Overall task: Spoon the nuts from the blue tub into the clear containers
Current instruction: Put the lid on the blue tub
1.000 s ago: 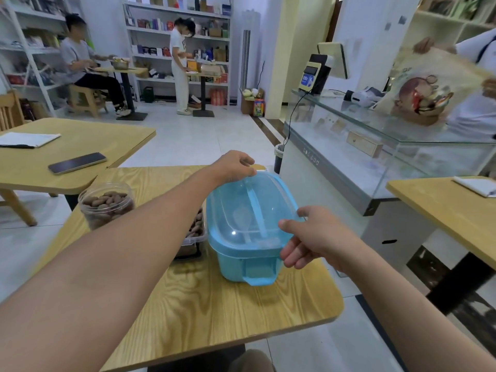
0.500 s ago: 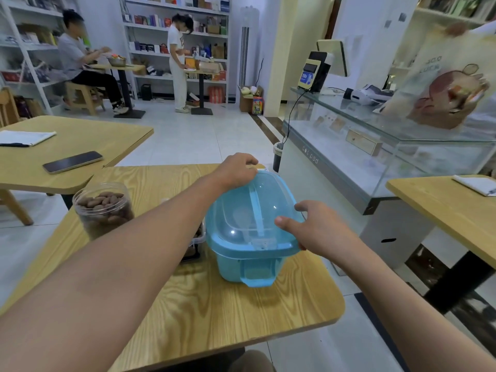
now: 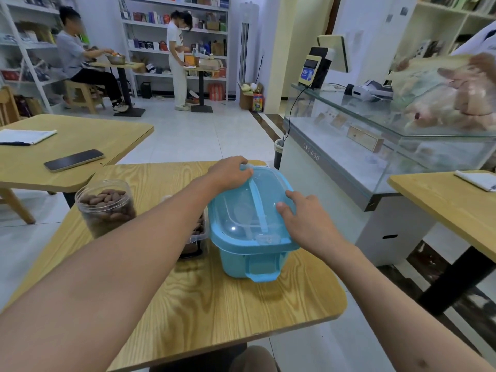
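A person's two bare hands rest on a lidded blue tub (image 3: 249,253) standing near the right edge of a wooden counter (image 3: 214,304); the left hand (image 3: 230,171) curls its fingers over the far rim of the lid (image 3: 241,210), gripping it; the right hand (image 3: 306,218) lies on the lid's right side, thumb on top and fingers bent over the rim, holding it; the lid is on the tub, translucent blue with a raised handle bar (image 3: 256,205) running down its middle; through it a pale scoop-like shape shows dimly, though what else the tub holds cannot be made out; just left of the tub, touching or nearly so, sits a low clear container (image 3: 198,232) with brown nuts in it, largely hidden by the left forearm; farther left on the same counter stands a round clear jar (image 3: 106,208), open at the top and filled with brown nuts (image 3: 104,198); beyond, on a second counter (image 3: 80,135) at far left, lie a dark phone (image 3: 74,160) and a white notepad (image 3: 26,136); a glass display case (image 3: 375,146) runs along the right, with a payment terminal (image 3: 312,67) on its far end; at far right another person's hands hold a printed bag (image 3: 442,95), blurred; in the far background one person sits at a small table and another stands before white shelves (image 3: 174,22) of goods.
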